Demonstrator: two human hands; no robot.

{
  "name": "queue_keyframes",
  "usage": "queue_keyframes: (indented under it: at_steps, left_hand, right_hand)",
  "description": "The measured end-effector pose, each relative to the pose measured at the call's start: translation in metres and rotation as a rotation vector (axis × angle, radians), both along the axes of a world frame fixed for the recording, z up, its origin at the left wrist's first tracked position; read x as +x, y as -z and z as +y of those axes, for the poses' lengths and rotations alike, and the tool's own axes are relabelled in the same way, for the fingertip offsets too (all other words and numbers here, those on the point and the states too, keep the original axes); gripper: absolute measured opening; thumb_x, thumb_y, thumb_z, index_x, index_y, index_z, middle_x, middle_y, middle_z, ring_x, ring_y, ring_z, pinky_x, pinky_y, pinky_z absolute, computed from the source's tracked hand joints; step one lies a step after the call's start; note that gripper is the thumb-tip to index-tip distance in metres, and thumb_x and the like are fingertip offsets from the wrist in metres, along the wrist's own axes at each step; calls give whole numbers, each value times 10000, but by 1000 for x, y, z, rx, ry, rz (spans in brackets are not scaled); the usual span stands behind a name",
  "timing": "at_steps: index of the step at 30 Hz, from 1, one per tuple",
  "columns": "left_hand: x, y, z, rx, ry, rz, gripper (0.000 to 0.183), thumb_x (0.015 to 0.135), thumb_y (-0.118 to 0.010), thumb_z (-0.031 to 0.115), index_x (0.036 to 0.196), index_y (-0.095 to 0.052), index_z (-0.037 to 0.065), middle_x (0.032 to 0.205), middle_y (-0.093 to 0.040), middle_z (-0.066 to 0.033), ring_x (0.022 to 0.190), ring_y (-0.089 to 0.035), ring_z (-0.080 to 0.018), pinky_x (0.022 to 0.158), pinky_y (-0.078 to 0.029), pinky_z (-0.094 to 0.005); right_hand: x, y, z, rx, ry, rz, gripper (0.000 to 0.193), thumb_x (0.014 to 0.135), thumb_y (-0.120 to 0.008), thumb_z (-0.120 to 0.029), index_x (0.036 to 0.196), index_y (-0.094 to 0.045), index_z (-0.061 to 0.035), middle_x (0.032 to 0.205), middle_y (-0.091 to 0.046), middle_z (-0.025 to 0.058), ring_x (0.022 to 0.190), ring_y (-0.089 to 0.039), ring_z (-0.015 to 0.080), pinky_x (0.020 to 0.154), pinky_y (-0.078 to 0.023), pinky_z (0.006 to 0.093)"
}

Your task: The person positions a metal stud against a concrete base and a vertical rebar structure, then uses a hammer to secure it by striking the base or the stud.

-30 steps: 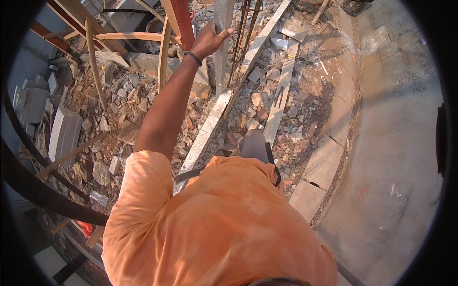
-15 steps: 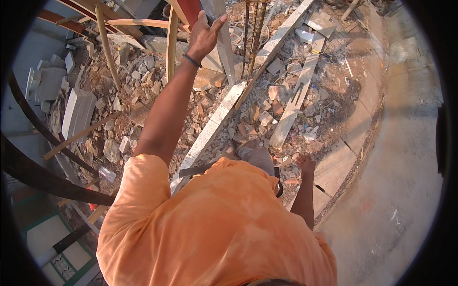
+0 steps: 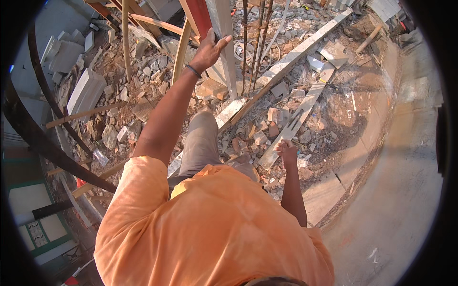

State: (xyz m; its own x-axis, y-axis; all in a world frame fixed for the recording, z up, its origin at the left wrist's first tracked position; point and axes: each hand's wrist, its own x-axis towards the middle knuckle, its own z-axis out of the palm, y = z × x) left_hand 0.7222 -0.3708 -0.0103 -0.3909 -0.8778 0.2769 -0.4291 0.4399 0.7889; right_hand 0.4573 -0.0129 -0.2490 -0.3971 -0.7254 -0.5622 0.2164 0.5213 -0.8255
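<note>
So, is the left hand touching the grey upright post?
Touching. The head view shows the left hand against the grey upright post, its thumb lying across the front.

A plank [image 3: 312,97] lies on rubble [image 3: 260,138], right of the rebar [image 3: 245,33], with the post [image 3: 220,19] left of both.

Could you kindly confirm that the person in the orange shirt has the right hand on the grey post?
Not quite: the head view shows the left hand on the grey post, with the right hand lower and apart from it. The orange shirt is correct.
</note>
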Motion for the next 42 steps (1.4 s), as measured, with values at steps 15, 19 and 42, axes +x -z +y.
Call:
queue_keyframes:
  at_steps: [15,19,42]
  left_hand:
    - [12,22,15,55,78,-110,693,811,-702,251,1315,-303,-8,1154,-540,-206,1101,-553,-293,909,-453,-403]
    - [20,0,31,6,120,-125,596,802,-676,270,1217,-369,-29,1070,-564,-265,1034,-574,-395,883,-446,-441]
    - [33,123,-27,81,588,-86,709,813,-695,338,1363,-361,39,1237,-524,-240,1141,-519,-386,966,-416,-424]
  right_hand:
    - [90,-340,-209,-969,-307,449,451,878,-634,-153,1265,-482,23,1061,-609,101,906,-598,140,779,-489,272]
    - [117,-374,-227,-1039,-258,667,565,850,-675,-170,1313,-422,31,1170,-560,177,998,-601,228,822,-515,327]
    - [152,-388,-299,-794,-168,1212,553,925,-550,-343,1247,-392,77,1123,-554,326,1042,-531,497,884,-424,483]
